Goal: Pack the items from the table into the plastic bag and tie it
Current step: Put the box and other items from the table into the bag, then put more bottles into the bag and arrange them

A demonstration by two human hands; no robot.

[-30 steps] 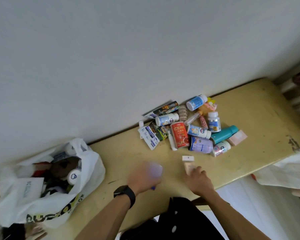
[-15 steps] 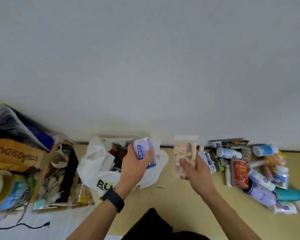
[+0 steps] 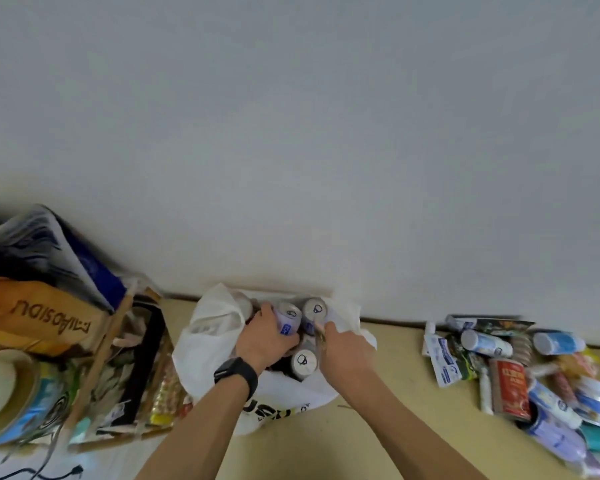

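Observation:
A white plastic bag [image 3: 208, 341] stands open on the yellow table [image 3: 395, 393], against the wall. Inside it show the tops of several cans, one of them [image 3: 303, 362] near the front. My left hand [image 3: 265, 337], with a black watch on the wrist, grips a pale purple can [image 3: 287, 318] inside the bag's mouth. My right hand [image 3: 343, 348] is also at the mouth, pinching a thin flat packet [image 3: 320, 332] that is mostly hidden. A heap of bottles, cans and tubes [image 3: 520, 375] lies on the table at the right.
Left of the table stands a wooden crate [image 3: 115, 341] stuffed with bags, an orange paper bag [image 3: 39, 317] and rolls of tape [image 3: 0, 389]. A black cable [image 3: 32, 474] lies on the floor at the lower left. The wall runs close behind the table.
Both hands moved from above the table down into the bag's mouth, carrying the purple can and the flat packet. The view has swung left and closer to the bag.

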